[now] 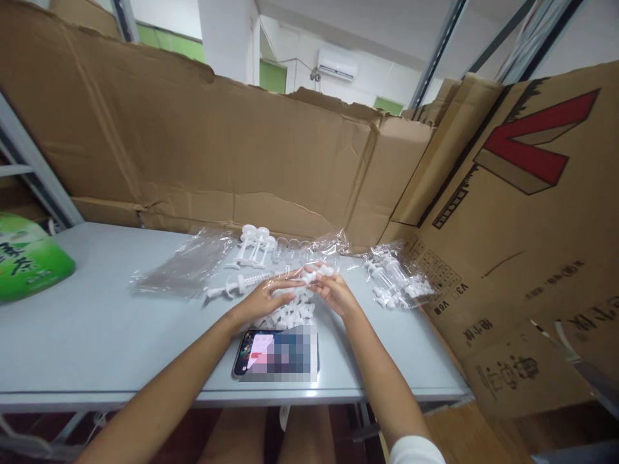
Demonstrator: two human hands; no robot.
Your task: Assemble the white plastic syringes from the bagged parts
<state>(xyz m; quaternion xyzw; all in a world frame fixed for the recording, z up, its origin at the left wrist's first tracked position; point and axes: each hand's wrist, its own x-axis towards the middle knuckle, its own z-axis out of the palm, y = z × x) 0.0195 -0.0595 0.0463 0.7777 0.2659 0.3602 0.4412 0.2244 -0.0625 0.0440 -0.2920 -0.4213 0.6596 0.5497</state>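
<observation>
Observed white plastic piece pinched in grip of right hand, at fingertips of loosely spread left hand. Judged light, stiff, slick; best taken by sides.

The table offers passage well left of the phone, but white pieces crowd its far side, a bag, its edges hard to trace, lies beyond and right of it, and cardboard stands farther behind it.

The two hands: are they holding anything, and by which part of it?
The right hand holds a small white piece, with the left hand close beside it; exactly which part is gripped is too small to tell.
</observation>
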